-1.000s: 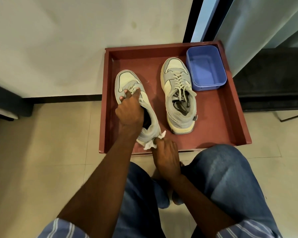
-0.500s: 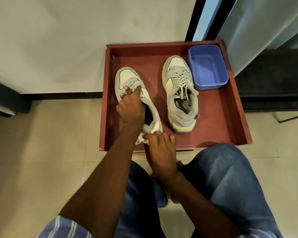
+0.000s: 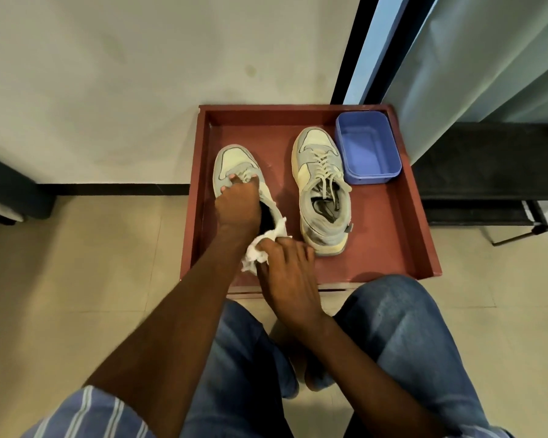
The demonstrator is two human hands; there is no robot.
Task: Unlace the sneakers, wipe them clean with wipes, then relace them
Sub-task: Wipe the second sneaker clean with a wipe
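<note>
In the red tray (image 3: 418, 229) on the floor, left hand (image 3: 239, 205) grips the left sneaker (image 3: 231, 162) over its laces; right hand (image 3: 285, 267) pinches a crumpled wipe (image 3: 258, 252) at the heel, probably touching. Risk: sneaker tipping if the grip loosens. Right sneaker (image 3: 325, 197) sits beside it, laced.

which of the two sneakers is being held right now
The left sneaker, gripped by the left hand. The right sneaker, beside the blue tub, sits untouched.
</note>
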